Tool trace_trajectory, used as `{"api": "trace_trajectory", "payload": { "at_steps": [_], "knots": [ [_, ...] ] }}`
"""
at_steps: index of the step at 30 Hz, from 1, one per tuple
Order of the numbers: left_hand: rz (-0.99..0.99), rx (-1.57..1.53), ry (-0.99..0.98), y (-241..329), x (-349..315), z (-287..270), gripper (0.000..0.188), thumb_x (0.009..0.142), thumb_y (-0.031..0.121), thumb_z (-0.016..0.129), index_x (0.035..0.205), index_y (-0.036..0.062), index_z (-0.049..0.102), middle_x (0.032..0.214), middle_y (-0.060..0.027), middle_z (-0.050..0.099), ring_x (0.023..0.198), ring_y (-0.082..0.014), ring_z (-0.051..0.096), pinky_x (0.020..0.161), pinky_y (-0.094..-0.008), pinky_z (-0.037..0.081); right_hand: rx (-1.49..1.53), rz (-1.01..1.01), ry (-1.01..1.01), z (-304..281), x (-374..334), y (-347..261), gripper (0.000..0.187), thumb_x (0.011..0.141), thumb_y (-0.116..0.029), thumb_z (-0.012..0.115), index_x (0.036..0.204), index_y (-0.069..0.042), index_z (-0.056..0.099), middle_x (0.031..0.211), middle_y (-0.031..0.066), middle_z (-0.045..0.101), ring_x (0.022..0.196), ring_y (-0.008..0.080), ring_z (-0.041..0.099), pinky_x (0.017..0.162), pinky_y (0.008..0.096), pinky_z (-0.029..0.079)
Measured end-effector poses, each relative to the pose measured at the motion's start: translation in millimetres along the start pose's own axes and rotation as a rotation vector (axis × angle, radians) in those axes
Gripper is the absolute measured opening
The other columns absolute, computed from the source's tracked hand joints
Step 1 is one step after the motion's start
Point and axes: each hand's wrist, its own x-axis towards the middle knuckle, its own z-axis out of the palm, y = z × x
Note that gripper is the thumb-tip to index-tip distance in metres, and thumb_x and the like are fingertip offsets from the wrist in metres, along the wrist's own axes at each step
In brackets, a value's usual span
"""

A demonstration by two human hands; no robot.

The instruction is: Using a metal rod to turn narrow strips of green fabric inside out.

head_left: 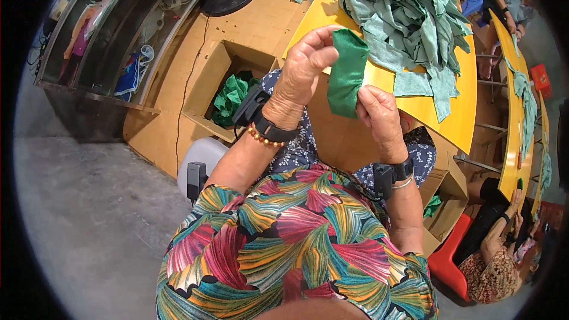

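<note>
A heap of pale green cloth strips [409,21] is covering much of the yellow table [459,121], while a left cardboard box [200,83] is holding darker green fabric [232,99] and a right cardboard box [453,184] is standing below the table. Both hands are pinching a dark green cloth piece [348,71] — the left hand [303,70] at its upper end, the right hand [379,114] lower down. The piece is overlapping the table's edge in view; grey floor [89,189] is spreading leftward.

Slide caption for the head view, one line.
Left hand and right hand hold a green cloth near a yellow table bearing heaped paler fabric.
</note>
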Motion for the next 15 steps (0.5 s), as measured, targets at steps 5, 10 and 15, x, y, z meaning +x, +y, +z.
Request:
{"api": "trace_trajectory", "payload": {
  "at_steps": [5,10,15],
  "knots": [
    [-0.087,-0.010,0.048,5.9,5.1,-1.5,0.036,0.079,0.015,0.064,0.109,-0.0024,0.053,0.091,-0.0056,0.061,0.081,-0.0110,0.058,0.077,-0.0235,0.047,-0.055,-0.035,-0.017,6.8,-2.7,-3.0,0.030,0.089,-0.026,0.049,0.064,-0.009,0.049,0.050,-0.0054,0.040,0.042,0.0024,0.031,0.039,0.0176,0.022],
    [0.000,0.014,0.132,-2.9,0.9,10.6,0.023,0.078,0.003,0.063,0.099,-0.0014,0.058,0.087,-0.0054,0.062,0.076,-0.0098,0.059,0.071,-0.0216,0.049,-0.071,0.001,0.044,8.7,-3.3,-1.2,0.029,0.090,-0.025,0.048,0.066,-0.008,0.050,0.053,-0.0056,0.042,0.045,0.0023,0.033,0.041,0.0177,0.024],
    [-0.040,0.094,0.122,5.3,0.1,8.6,0.022,0.077,0.003,0.063,0.098,-0.0021,0.059,0.087,-0.0060,0.062,0.075,-0.0104,0.059,0.072,-0.0220,0.049,-0.220,-0.103,0.045,-1.0,-3.3,-3.5,0.025,0.088,-0.016,0.051,0.068,-0.002,0.053,0.058,-0.0043,0.044,0.053,0.0044,0.038,0.047,0.0200,0.031]
  ]
}}
